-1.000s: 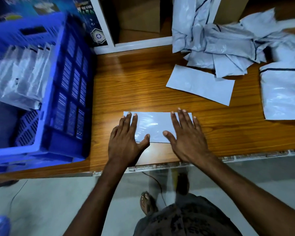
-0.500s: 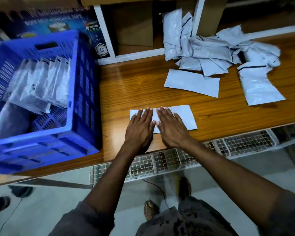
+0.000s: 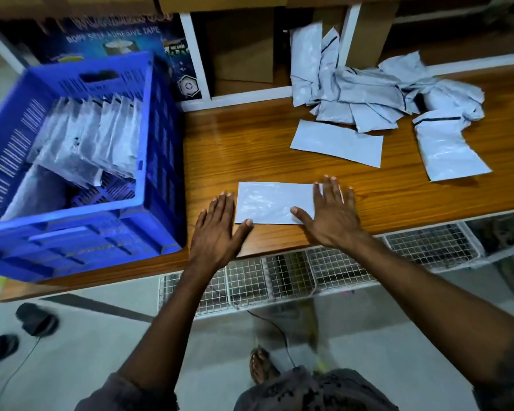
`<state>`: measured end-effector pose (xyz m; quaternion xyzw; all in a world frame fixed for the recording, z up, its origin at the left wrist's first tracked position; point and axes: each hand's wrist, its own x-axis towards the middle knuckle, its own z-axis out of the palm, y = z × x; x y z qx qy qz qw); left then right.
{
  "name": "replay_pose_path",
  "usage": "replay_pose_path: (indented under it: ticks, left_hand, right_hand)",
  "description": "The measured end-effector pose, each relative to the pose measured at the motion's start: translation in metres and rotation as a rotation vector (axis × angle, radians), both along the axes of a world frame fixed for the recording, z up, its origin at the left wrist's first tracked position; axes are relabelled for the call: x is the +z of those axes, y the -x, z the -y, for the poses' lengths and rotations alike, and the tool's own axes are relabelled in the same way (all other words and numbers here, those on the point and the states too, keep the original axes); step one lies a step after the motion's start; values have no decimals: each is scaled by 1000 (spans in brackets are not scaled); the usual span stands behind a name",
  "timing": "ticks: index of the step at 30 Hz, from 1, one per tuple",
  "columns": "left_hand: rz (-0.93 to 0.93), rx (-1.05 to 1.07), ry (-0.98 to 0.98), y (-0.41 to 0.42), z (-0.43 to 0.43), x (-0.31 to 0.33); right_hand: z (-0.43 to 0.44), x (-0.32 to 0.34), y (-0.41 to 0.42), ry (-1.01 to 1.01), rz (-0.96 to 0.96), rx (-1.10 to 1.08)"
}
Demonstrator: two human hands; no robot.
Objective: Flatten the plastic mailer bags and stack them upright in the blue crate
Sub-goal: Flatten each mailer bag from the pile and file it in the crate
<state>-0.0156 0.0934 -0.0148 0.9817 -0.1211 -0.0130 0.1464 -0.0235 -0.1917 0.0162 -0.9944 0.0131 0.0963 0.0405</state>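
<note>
A flat white mailer bag (image 3: 272, 202) lies on the wooden table (image 3: 250, 152) near its front edge. My right hand (image 3: 330, 213) presses flat on the bag's right end, fingers straight. My left hand (image 3: 217, 229) lies flat on the wood just left of the bag, its thumb touching the bag's lower left corner. The blue crate (image 3: 149, 173) stands at the table's left end and holds several flattened mailers (image 3: 92, 140) leaning upright.
A heap of crumpled mailers (image 3: 365, 93) sits at the back right, with one flat bag (image 3: 337, 143) and one half-smoothed bag (image 3: 448, 152) in front of it. Cardboard boxes and white shelf posts (image 3: 193, 60) stand behind. Wire-mesh baskets (image 3: 309, 277) hang below the table edge.
My hands, side by side on the middle of the bag half a second ago, have slid apart to its two ends. The left hand now lies mostly off the bag.
</note>
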Motion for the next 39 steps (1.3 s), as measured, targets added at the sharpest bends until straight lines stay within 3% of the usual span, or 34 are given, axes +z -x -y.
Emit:
replay_pose_path:
  ticks: [2,4,10,14,18,25,29,33,35,39]
  left_hand:
    - [91,13,93,10,1,-1]
    - [179,48,199,26,4,1]
    - [209,127,342,70,2,6]
    - [237,243,461,104,3,20]
    - [417,378,458,142,-6,42]
    - [733,549,588,145,-52,105]
    - [851,603,710,123,-105,143]
    - [920,679,632,91,-180,169]
    - [867,722,526,72,-221,174]
    - [599,668,339,29,-289,179]
  right_hand:
    - [-6,4,-3,-55,69,231]
    - [-11,4,-5,-93,-19,387]
    - [-7,-8,29,-54,-60,418]
    - [-15,-14,76,53,139,449]
    - [-33,-8,115,-96,295,412]
    - [-94,93,131,-385,470,380]
    - [-147,165,111,-547,471,400]
    - [-228,217,71,-615,603,422]
    - [-271,234,43,-589,558,465]
    - [-357,248,-21,-500,156,422]
